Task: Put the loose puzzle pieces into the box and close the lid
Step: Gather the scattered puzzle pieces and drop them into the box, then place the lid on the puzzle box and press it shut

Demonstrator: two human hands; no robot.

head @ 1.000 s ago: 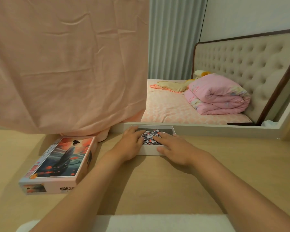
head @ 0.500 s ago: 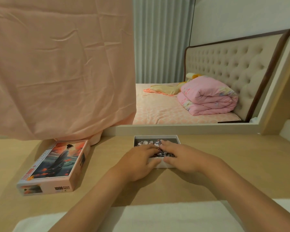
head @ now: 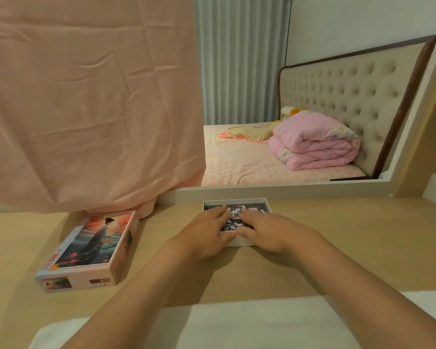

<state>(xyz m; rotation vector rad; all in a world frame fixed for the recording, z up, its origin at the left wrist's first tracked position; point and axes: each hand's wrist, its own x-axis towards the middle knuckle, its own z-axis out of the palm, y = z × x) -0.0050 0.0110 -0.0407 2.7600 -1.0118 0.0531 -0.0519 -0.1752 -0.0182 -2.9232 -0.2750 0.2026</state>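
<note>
I see white box tray (head: pixel 267 206) at frame centre on desk (head: pixel 337 235); left hand (head: pixel 207 235) and right hand (head: pixel 267 231) lie flat over puzzle pieces (head: pixel 234 217), fingers spread, gripping nothing, likely levelling heap so lid fits; printed lid (head: pixel 91 250) lower left, well apart; hands hide tray's near half; loose pieces elsewhere, none visible.

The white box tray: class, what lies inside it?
The white box tray holds loose puzzle pieces. The left hand and right hand cover its near half, so contents there are hidden.

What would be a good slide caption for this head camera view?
Both hands, left hand and right hand, press puzzle pieces into the open box; lid lies aside.
</note>
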